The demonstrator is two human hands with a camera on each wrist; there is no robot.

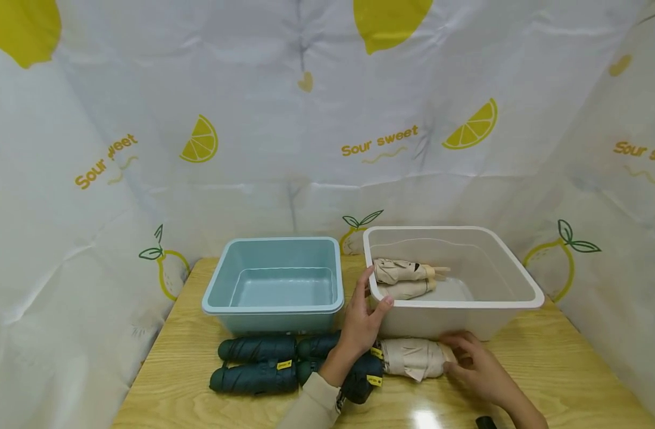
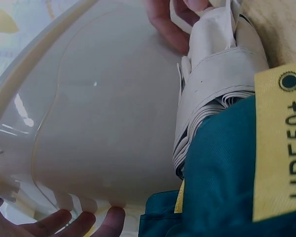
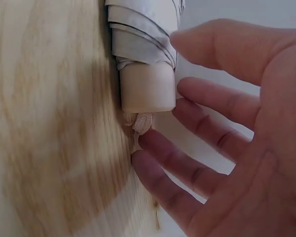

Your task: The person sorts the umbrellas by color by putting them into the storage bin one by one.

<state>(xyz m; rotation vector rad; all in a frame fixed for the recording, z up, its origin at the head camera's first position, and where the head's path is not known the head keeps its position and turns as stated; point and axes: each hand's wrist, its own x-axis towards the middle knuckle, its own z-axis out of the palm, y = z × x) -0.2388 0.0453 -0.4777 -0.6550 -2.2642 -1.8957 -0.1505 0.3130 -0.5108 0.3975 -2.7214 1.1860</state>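
A beige folded umbrella [image 1: 413,358] lies on the table in front of the white bin [image 1: 456,305]. My right hand [image 1: 479,366] is at its handle end. In the right wrist view the fingers [image 3: 207,123] are spread loosely beside the pale handle [image 3: 148,89], and the thumb tip is by the fabric. My left hand [image 1: 362,319] rests at the bin's front left corner, its thumb by the front rim and its fingers along the left side. Below it lie several dark green folded umbrellas [image 1: 258,376] with yellow labels; the left forearm partly hides some.
Two beige umbrellas [image 1: 399,271] lie inside the white bin at its left. A light blue bin [image 1: 274,310] stands to the left of it. A dark object [image 1: 485,422] shows at the table's front edge. Lemon-print sheets [image 1: 284,196] surround the table.
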